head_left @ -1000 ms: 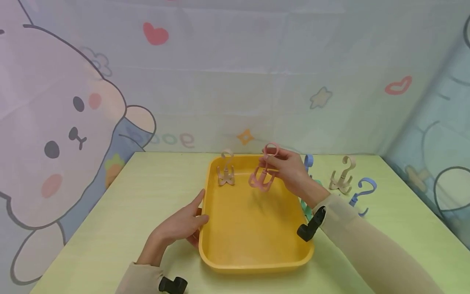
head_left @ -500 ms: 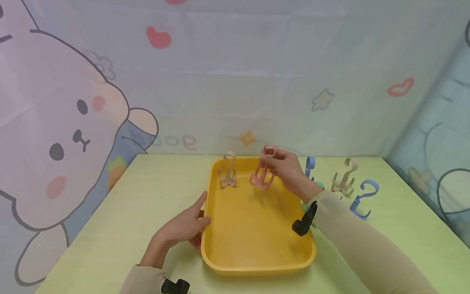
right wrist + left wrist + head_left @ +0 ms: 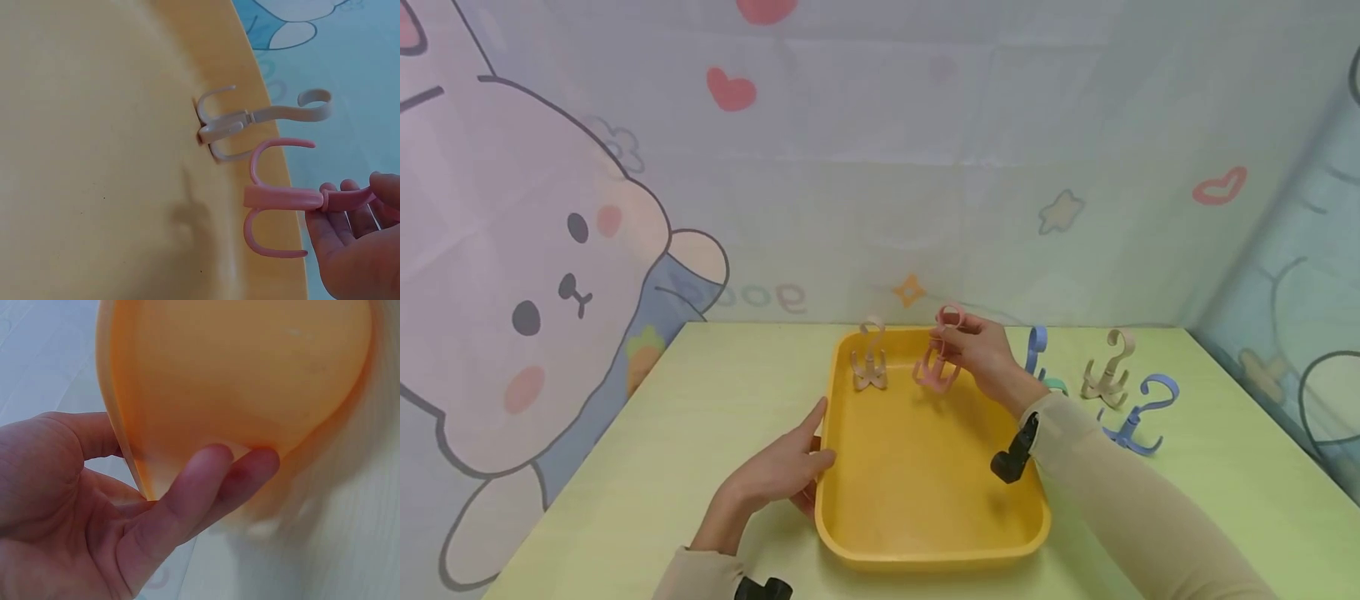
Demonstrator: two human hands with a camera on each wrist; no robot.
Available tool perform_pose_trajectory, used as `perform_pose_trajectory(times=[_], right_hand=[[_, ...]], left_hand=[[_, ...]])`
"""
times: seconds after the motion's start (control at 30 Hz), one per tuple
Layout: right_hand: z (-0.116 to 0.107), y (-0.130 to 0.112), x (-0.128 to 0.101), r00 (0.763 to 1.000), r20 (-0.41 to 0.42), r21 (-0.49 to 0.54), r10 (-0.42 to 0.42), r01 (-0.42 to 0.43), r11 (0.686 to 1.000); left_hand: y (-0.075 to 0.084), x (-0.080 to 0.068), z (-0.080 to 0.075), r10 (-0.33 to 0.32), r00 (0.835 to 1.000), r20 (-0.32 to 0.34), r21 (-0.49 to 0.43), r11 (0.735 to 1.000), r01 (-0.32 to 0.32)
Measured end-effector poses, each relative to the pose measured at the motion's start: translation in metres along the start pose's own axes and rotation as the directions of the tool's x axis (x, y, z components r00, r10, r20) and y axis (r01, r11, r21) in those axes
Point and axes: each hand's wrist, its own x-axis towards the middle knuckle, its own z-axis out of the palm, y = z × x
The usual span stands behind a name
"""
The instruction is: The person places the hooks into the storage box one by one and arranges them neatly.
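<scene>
Right wrist view: the right hand (image 3: 356, 244) pinches the pink plastic multi-prong hook (image 3: 281, 199) over the yellow plastic tray (image 3: 925, 467); the left hand (image 3: 775, 479) grips the tray's rim.

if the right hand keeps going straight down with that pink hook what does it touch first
Most likely the bare floor of the yellow tray: the pink hook in the right hand hangs just above it, beside the beige hook. Depth is hard to judge.

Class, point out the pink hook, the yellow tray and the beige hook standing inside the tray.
pink hook (image 3: 937, 367), head view, on its lower prongs
yellow tray (image 3: 925, 557), head view, on its near rim
beige hook (image 3: 869, 369), head view, on its prongs
</scene>
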Motion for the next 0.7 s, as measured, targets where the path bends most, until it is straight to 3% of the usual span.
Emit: perform_pose_trajectory(times=[0.7], right_hand=[[0.0096,0.0045,0.0097,1.000,-0.014,-0.066,0.024,-0.025,0.998]], left_hand=[[-0.0009,-0.0007,0.0000,-0.001,1.000,-0.002,-0.017,1.000,0.001]])
